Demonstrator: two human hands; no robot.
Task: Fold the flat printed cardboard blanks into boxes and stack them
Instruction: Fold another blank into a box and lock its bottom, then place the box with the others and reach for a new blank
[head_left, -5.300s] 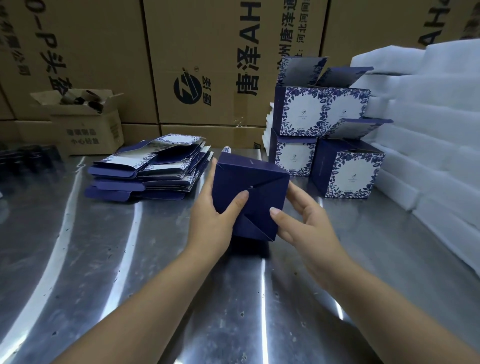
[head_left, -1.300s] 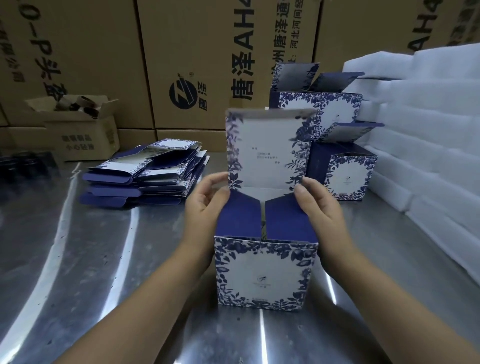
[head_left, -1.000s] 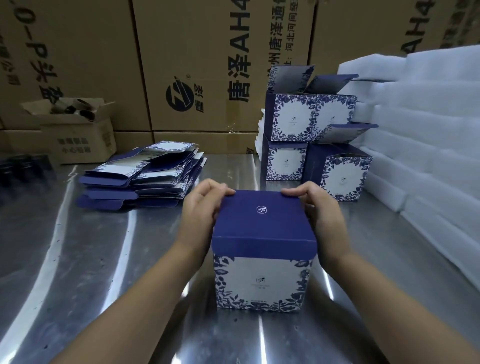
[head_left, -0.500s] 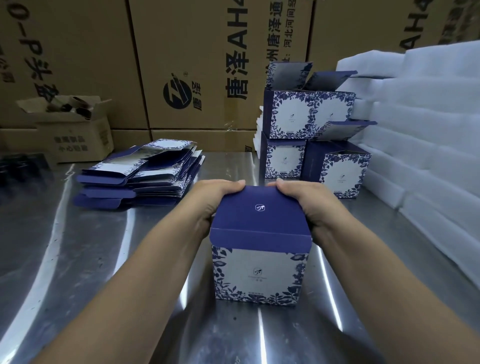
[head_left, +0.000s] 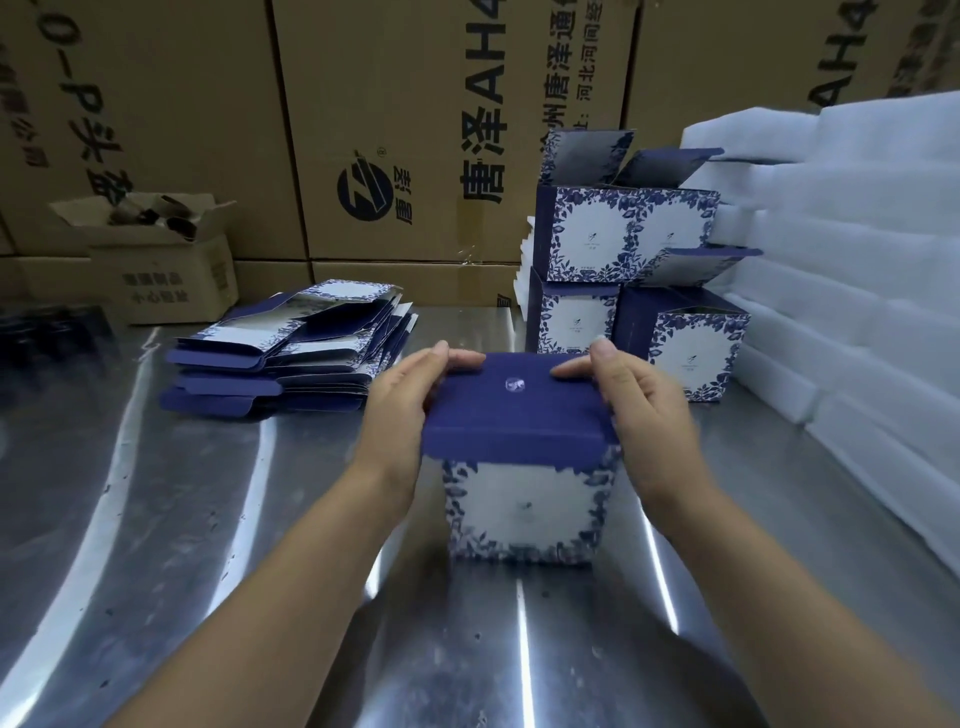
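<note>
Box-folding bench: we grip one folded box (head_left: 522, 499) between our two hands. The left hand (head_left: 400, 410) clasps its left side and the right hand (head_left: 644, 415) its right, with the fingers of both curled over the far edge of the closed navy lid (head_left: 514, 421).

The box is upright over the steel table (head_left: 208, 519), long axis vertical, lid up, its white, floral-bordered front facing us. Its lower part is blurred, so we cannot tell whether it touches the table.

Beyond the right hand stand three finished boxes (head_left: 623, 234), two side by side and one on top. An open flap of the lower right one rises in front of the top one.

Beyond the left hand lies one slumped pile of flat blanks (head_left: 291, 358). Outside the right hand, white foam sheets (head_left: 857, 260) are banked up. Far past the left hand sits one small open carton (head_left: 166, 275), and large brown shipping cartons (head_left: 415, 104) wall off the back.
</note>
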